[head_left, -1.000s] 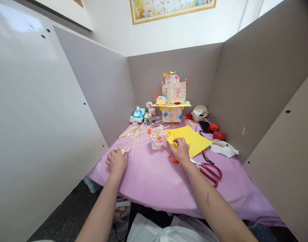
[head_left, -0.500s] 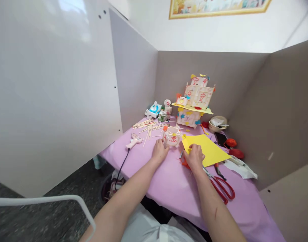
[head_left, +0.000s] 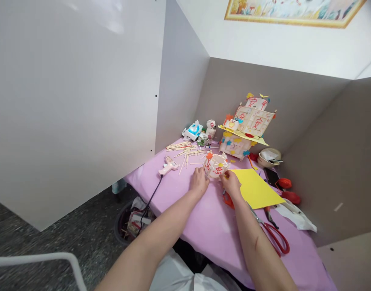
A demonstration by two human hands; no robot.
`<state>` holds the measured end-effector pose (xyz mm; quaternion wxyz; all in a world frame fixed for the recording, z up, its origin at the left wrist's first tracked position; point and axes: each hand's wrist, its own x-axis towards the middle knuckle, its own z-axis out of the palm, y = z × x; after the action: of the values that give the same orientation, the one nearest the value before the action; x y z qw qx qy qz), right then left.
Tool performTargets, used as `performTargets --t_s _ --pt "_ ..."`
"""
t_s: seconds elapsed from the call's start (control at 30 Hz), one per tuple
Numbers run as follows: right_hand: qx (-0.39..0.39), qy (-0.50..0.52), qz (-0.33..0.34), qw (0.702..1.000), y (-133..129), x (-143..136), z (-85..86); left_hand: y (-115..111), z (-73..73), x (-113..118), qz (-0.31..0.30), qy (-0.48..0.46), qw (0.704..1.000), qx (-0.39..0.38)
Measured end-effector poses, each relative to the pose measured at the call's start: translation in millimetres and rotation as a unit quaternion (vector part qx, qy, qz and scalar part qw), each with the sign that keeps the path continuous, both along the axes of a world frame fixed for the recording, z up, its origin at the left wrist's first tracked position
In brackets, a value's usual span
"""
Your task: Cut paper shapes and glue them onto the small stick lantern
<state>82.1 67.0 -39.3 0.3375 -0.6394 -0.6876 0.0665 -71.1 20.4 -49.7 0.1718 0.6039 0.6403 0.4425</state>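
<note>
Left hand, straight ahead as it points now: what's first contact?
Likely the small paper lantern with red markings. The left hand has its fingertips right by the lantern's near left side; depth is unclear, so they may be touching.

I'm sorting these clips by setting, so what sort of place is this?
Probably a small craft corner, walled in by plain grey panels. The pink glue gun with a black cord, the loose thin wooden sticks and the large red-handled scissors suggest it.
</note>
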Motion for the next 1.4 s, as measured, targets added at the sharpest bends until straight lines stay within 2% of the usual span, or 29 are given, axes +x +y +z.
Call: performTargets --t_s 0.17,0.27,0.37,0.53,0.63,0.77,1.0,1.1,1.2,1.3,1.4 --pt "0.024 0.094 0.015 0.995 -2.9 5.7 -7.1 4.3 -0.2 -1.2 -0.010 -0.046 0.998 0.046" --pt "0.043 0.116 0.038 0.992 -7.3 12.9 -9.3 11.6 3.2 -7.2 -0.058 -0.123 0.989 0.060" --pt "0.056 0.132 0.056 0.988 -8.7 18.0 -9.3 22.3 9.2 -18.8 -0.118 -0.184 0.975 0.038" --pt "0.069 0.160 0.071 0.982 -8.7 18.3 -8.4 46.4 15.9 -36.3 -0.211 -0.167 0.963 0.024" --pt "0.068 0.161 0.070 0.982 -9.5 16.8 -7.9 60.1 14.6 -40.9 -0.237 -0.150 0.959 0.030" --pt "0.062 0.167 0.068 0.982 -10.9 15.0 -5.5 70.5 11.0 -42.0 -0.273 -0.182 0.945 0.018" --pt "0.061 0.178 0.063 0.980 -13.3 13.4 0.0 66.5 14.8 -32.6 -0.274 -0.262 0.925 0.021" --pt "0.079 0.202 0.053 0.975 -12.9 13.6 2.0 61.0 20.2 -30.8 -0.236 -0.332 0.913 0.024" --pt "0.118 0.270 0.051 0.954 -13.2 14.3 6.5 56.7 29.9 -34.9 -0.230 -0.430 0.873 0.012" --pt "0.144 0.357 0.048 0.921 -14.7 16.2 12.8 52.4 41.7 -42.9 -0.284 -0.509 0.812 -0.010" --pt "0.135 0.436 0.043 0.889 -15.5 19.0 18.0 48.1 48.7 -49.6 -0.348 -0.557 0.752 -0.047"
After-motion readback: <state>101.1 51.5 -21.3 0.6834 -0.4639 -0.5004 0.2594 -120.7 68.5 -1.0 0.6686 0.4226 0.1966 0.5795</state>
